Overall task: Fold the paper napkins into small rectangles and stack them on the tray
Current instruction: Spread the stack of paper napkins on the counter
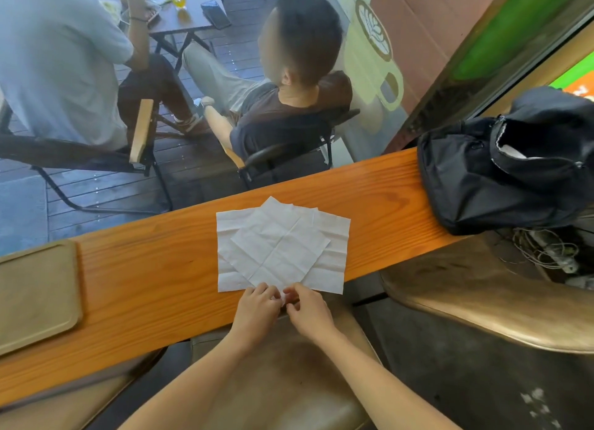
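Note:
Unfolded white paper napkins [279, 243] lie overlapped in a loose pile on the orange wooden counter [144, 269]; the top one sits turned like a diamond. Its near corner is pinched between the fingertips of my left hand [257, 307] and my right hand [305, 307], which meet at the counter's front edge. A tan tray [35, 291] lies at the left end of the counter with nothing on it.
A black bag [501, 172] rests on the counter's right end. Beyond the counter is a window, with two people seated on chairs outside. Brown padded stools [482, 294] stand below and to the right of the counter.

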